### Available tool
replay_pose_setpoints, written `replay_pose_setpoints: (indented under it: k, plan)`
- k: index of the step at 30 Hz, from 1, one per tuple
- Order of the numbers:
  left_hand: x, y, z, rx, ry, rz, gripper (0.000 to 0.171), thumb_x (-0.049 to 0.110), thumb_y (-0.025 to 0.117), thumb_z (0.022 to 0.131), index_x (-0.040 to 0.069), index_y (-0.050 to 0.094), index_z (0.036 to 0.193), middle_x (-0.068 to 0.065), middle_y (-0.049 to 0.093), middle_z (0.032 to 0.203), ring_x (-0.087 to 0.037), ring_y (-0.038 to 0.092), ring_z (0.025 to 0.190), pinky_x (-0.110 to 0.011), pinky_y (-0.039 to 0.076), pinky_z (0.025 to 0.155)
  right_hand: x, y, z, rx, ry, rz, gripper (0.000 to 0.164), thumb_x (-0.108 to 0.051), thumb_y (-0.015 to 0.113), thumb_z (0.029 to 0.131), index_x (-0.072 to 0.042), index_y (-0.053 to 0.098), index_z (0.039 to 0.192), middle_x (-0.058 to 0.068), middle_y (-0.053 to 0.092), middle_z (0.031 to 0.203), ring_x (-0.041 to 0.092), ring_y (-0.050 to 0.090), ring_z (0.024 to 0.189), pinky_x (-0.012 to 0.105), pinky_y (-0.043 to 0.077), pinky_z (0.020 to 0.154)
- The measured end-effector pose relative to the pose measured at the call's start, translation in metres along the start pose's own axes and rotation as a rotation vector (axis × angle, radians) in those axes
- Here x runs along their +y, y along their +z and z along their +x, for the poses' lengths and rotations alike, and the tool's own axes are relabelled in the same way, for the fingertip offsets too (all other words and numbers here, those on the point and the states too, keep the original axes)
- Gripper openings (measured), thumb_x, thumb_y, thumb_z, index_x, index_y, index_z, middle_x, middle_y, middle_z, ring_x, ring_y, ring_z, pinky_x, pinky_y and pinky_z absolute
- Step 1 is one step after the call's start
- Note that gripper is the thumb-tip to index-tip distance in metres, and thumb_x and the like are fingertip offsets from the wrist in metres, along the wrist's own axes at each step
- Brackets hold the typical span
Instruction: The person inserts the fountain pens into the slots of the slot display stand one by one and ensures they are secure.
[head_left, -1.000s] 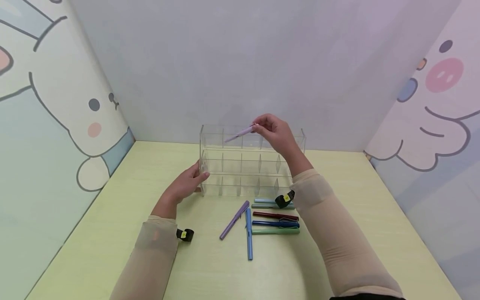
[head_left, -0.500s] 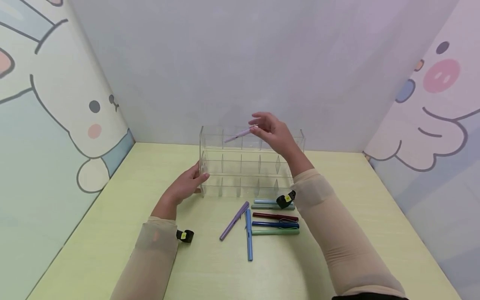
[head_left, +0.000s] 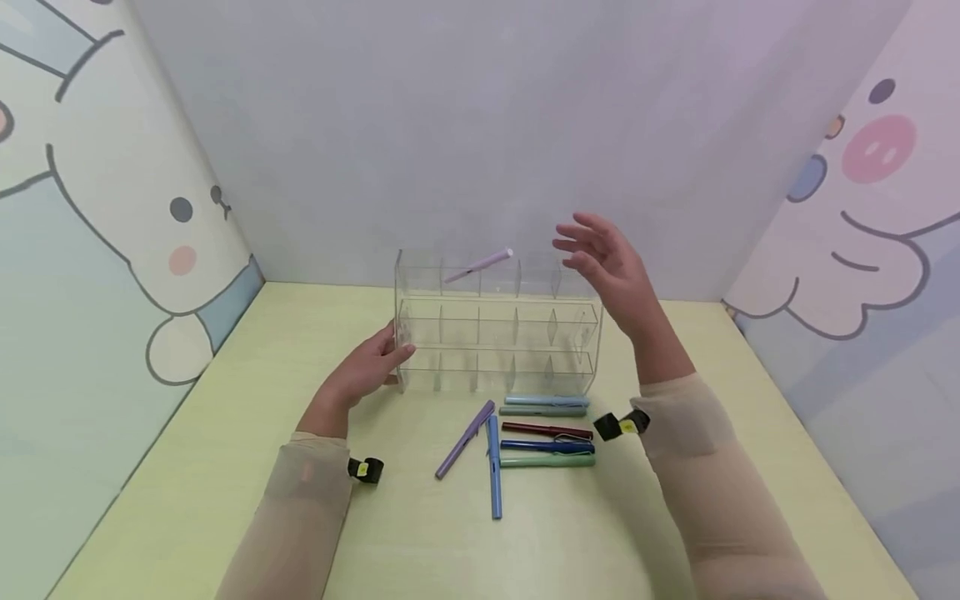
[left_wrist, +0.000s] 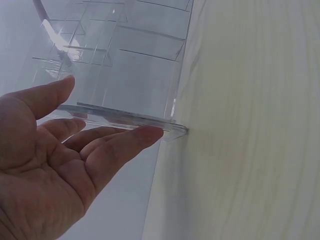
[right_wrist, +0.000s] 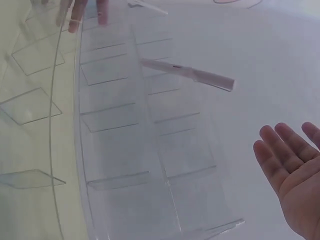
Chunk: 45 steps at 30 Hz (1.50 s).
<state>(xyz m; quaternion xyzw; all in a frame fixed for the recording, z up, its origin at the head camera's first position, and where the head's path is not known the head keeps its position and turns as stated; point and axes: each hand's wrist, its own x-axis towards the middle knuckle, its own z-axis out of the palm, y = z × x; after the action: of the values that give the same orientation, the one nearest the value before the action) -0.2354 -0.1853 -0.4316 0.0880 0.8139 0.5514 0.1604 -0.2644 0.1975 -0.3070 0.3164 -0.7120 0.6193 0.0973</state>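
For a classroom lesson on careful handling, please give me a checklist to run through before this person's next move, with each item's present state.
1. Rack steadied: ok. The left hand grips one side of the clear rack.
2. Pale pen let go: ok. The right hand is apart from it, fingers spread and holding nothing.
3. Pale pen upright: not ok. It slants at the top row.
4. Pale pen within one slot: cannot tell; the see-through walls confuse the view.
5. Loose pens put in the rack: not ok. Seven, including the dark red pen, lie on the table.
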Motion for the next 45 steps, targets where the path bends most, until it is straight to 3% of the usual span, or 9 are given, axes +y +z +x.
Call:
replay_pose_setpoints:
  k: [4,7,13,18,20,25,35,39,45]
  plan:
    - [-0.001,-0.001,-0.001,-0.003,-0.003,-0.005,0.071,0.041,0.049,0.103,0.032,0.007,0.159,-0.015,0.028,0.159,-0.033,0.036,0.143,-0.054,0.047,0.103,-0.006,-0.006,-0.029,0.003,-0.036,-0.015,0.048,-0.005,0.053,0.1,-0.01,0.041,0.147,0.016,0.052,0.142,0.025,0.053,0.129,0.023,0.049,0.101]
    - [0.005,-0.001,-0.005,-0.005,0.002,-0.007,0.07,0.037,0.047,0.104,0.029,0.005,0.159,-0.015,0.024,0.161,-0.035,0.033,0.144,-0.056,0.046,0.103,-0.008,-0.009,-0.049,-0.016,-0.025,-0.086,0.05,-0.002,0.054,0.099,-0.009,0.04,0.147,0.017,0.051,0.142,0.021,0.054,0.128,0.021,0.049,0.1]
    - [0.027,0.0,-0.018,-0.018,-0.008,0.0,0.072,0.036,0.047,0.104,0.022,0.004,0.16,-0.017,0.021,0.162,-0.036,0.032,0.144,-0.055,0.045,0.105,-0.014,-0.014,-0.081,-0.072,0.155,-0.425,0.049,-0.017,0.062,0.098,-0.019,0.046,0.144,0.004,0.058,0.136,0.019,0.062,0.117,0.018,0.052,0.089]
    - [0.022,-0.002,-0.015,-0.022,-0.012,-0.008,0.072,0.036,0.047,0.104,0.022,0.004,0.16,-0.016,0.021,0.162,-0.035,0.031,0.144,-0.055,0.045,0.105,-0.015,-0.014,-0.099,-0.228,0.306,-0.598,0.037,-0.036,0.062,0.098,-0.022,0.056,0.132,-0.006,0.063,0.125,0.017,0.065,0.108,0.036,0.054,0.091]
    - [0.014,-0.003,-0.01,-0.022,-0.005,-0.016,0.072,0.036,0.047,0.104,0.024,0.003,0.16,-0.015,0.02,0.162,-0.035,0.03,0.145,-0.056,0.045,0.105,-0.014,-0.013,-0.104,-0.292,0.359,-0.618,0.034,-0.042,0.06,0.097,-0.024,0.058,0.126,-0.007,0.064,0.12,0.015,0.064,0.108,0.041,0.053,0.092]
    - [-0.002,-0.007,-0.003,-0.018,-0.002,-0.021,0.072,0.041,0.049,0.103,0.032,0.004,0.159,-0.01,0.019,0.163,-0.035,0.031,0.145,-0.056,0.044,0.105,-0.01,-0.008,-0.11,-0.405,0.485,-0.644,0.034,-0.052,0.061,0.093,-0.027,0.061,0.116,-0.01,0.065,0.11,0.012,0.063,0.103,0.038,0.053,0.088]
    - [-0.002,-0.012,-0.008,-0.011,0.02,-0.014,0.072,0.044,0.05,0.102,0.034,0.006,0.158,-0.009,0.02,0.163,-0.034,0.032,0.144,-0.056,0.045,0.104,0.014,0.013,-0.112,-0.672,0.63,-0.744,0.022,-0.031,0.068,0.093,-0.016,0.068,0.109,-0.008,0.066,0.104,0.012,0.061,0.093,0.036,0.052,0.08]
    - [-0.002,-0.013,-0.009,-0.009,0.014,-0.012,0.074,0.044,0.05,0.102,0.033,0.005,0.159,-0.01,0.019,0.163,-0.036,0.034,0.143,-0.056,0.044,0.105,0.024,0.023,-0.114,-0.727,0.657,-0.79,0.014,-0.023,0.07,0.091,-0.017,0.068,0.103,-0.007,0.065,0.099,0.012,0.058,0.089,0.036,0.051,0.076]
    - [-0.001,-0.011,-0.01,-0.011,0.009,-0.012,0.071,0.042,0.048,0.103,0.035,0.005,0.158,-0.01,0.018,0.163,-0.037,0.033,0.143,-0.058,0.042,0.106,0.037,0.032,-0.12,-0.722,0.675,-0.866,0.007,-0.014,0.069,0.09,-0.017,0.066,0.095,-0.006,0.061,0.089,0.015,0.052,0.078,0.033,0.046,0.067]
